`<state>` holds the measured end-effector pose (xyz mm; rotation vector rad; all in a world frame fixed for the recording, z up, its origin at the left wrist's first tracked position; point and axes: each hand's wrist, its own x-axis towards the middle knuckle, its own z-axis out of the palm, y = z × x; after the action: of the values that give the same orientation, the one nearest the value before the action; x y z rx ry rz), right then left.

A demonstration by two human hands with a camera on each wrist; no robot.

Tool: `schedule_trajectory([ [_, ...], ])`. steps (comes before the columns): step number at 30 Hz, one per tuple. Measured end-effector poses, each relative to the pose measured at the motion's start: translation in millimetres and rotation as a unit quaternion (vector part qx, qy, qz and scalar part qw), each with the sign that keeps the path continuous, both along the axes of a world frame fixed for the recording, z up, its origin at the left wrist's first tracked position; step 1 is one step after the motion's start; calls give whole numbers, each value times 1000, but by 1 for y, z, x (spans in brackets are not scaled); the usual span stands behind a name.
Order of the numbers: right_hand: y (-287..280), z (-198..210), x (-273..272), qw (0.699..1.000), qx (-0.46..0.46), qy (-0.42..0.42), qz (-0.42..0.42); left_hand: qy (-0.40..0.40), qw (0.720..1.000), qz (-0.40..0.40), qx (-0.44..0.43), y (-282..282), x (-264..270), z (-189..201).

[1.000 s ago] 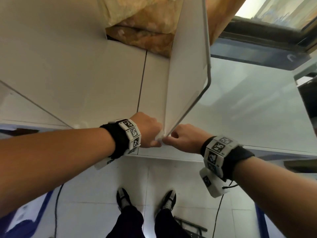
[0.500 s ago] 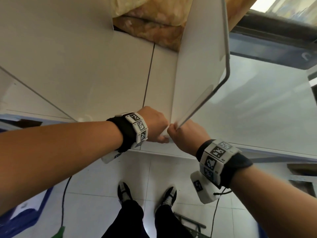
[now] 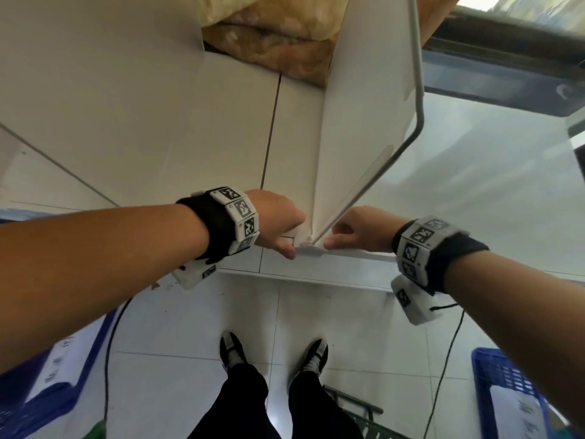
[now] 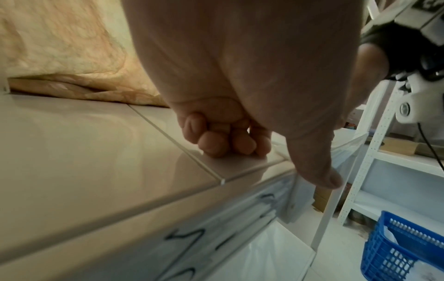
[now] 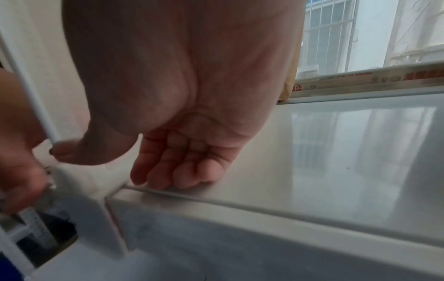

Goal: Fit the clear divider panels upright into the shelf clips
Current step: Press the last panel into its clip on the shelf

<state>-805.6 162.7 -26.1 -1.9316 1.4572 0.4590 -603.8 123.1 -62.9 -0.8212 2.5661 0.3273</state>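
A clear divider panel point(image 3: 364, 115) stands upright on the white shelf point(image 3: 158, 122), its lower front corner seated in a white clip point(image 3: 308, 243) at the shelf's front edge, directly between the two hands. The left hand point(image 3: 278, 223) sits just left of the clip, fingers curled into the palm with knuckles on the shelf, its thumb pressing the clip's front. The right hand point(image 3: 357, 229) is just right of the panel, fingers loosely bent on the shelf, thumb tip touching the panel's foot. A crumpled tan plastic bag point(image 3: 278, 36) lies beyond the hands at the back of the shelf. A blue basket point(image 3: 506, 391) sits on the floor below the right arm.
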Motion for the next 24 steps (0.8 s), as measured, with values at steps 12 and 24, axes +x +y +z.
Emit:
schedule_trajectory([
  [12, 33, 15, 51, 986, -92, -30, -137, 78, 986, 18, -145, 21, -8, -9],
  [24, 22, 16, 35, 993, 7, -57, -100, 56, 995, 41, -74, 15, -5, -7],
])
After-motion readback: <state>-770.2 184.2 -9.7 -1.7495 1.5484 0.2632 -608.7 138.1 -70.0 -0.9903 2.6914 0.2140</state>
